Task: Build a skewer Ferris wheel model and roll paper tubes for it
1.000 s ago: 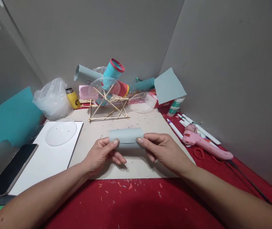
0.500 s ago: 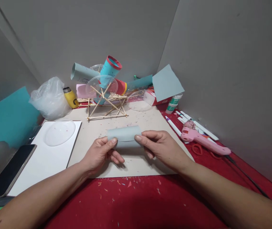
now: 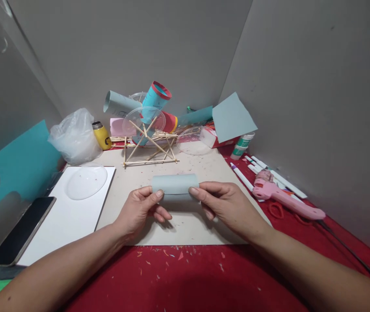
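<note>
A pale grey-blue paper tube (image 3: 175, 183), with a seam along its near side, is held level above the beige board (image 3: 204, 229). My left hand (image 3: 144, 206) pinches its left end, thumb on the seam and the lower fingers curled underneath. At the right end, my right hand (image 3: 222, 201) grips with thumb on the near face and fingers behind. Beyond the tube stands a wooden stick frame (image 3: 150, 162) carrying clear discs and several paper tubes, among them a blue tube with a red rim (image 3: 155, 102) and a grey tube (image 3: 120, 103).
A pink glue gun (image 3: 289, 199) lies right, beside white markers (image 3: 241, 177) and red scissors (image 3: 276, 211). On the left are a phone (image 3: 22, 229), a white sheet (image 3: 61, 234) with a clear lid (image 3: 86, 183), a plastic bag (image 3: 76, 138) and a yellow bottle (image 3: 101, 136). Paper scraps dot the red cloth (image 3: 178, 281).
The whole view has shifted slightly, so everything appears a little further right and lower. Both hands keep their hold on the paper tube, which looks nearly unchanged.
</note>
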Demonstrator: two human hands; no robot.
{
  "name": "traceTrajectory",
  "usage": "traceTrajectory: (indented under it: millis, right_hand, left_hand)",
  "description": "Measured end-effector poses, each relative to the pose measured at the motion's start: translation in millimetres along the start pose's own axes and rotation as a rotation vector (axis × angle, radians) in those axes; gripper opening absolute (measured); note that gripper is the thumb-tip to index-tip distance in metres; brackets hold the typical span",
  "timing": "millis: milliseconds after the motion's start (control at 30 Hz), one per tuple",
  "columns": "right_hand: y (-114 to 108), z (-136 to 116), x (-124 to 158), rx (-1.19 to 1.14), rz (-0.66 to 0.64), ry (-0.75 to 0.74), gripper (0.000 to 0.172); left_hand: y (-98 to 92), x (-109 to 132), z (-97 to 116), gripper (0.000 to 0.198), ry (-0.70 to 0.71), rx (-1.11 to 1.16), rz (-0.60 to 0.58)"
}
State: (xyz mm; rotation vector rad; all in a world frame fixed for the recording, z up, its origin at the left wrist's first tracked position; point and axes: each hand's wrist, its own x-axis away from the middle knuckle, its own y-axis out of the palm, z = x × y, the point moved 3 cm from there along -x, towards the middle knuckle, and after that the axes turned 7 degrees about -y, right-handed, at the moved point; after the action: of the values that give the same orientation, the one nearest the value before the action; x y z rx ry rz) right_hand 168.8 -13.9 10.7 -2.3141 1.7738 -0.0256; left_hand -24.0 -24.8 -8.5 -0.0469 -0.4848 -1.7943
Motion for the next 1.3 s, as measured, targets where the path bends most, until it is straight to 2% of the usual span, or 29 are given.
traceTrajectory:
  millis: [300, 433, 533, 667, 767, 867, 1000, 1133, 1300]
  right_hand:
    - [0.8, -6.5, 1.6, 0.006, -0.010, -0.039, 0.044]
    - [0.5, -9.1, 1.2, -0.029, -0.009, -0.036, 0.045]
    - [-0.5, -8.5, 0.5, -0.047, -0.020, -0.035, 0.044]
    - [-2.5, -5.0, -1.6, -0.084, -0.053, -0.011, 0.039]
    - [-4.2, -5.4, -4.5, -0.107, -0.119, -0.071, 0.030]
    - [-6.5, -7.3, -6.5, -0.117, -0.173, -0.158, 0.024]
    - [-7.0, -7.9, -5.5, -0.116, -0.223, -0.185, 0.020]
    - [-5.3, -7.7, -2.9, -0.112, -0.226, -0.178, 0.022]
    - [-2.7, 2.3, -3.5, -0.166, -0.226, -0.097, 0.032]
  left_hand:
    - [1.4, 1.2, 2.9, 0.035, 0.019, -0.010, 0.011]
    - [1.4, 4.9, 5.9, 0.034, 0.065, -0.101, 0.044]
    - [1.6, 13.2, 8.3, 0.033, 0.182, -0.268, 0.122]
    - [2.8, 26.8, 11.3, 0.025, 0.454, -0.511, 0.273]
    - [3.9, 32.0, 10.0, 0.023, 0.539, -0.595, 0.309]
    - [4.1, 34.5, 8.8, 0.020, 0.579, -0.615, 0.304]
    - [6.1, 38.8, 9.0, 0.015, 0.679, -0.683, 0.235]
    - [8.7, 40.7, 9.6, 0.017, 0.755, -0.768, 0.167]
    - [10.9, 38.0, 13.0, 0.020, 0.865, -0.718, 0.124]
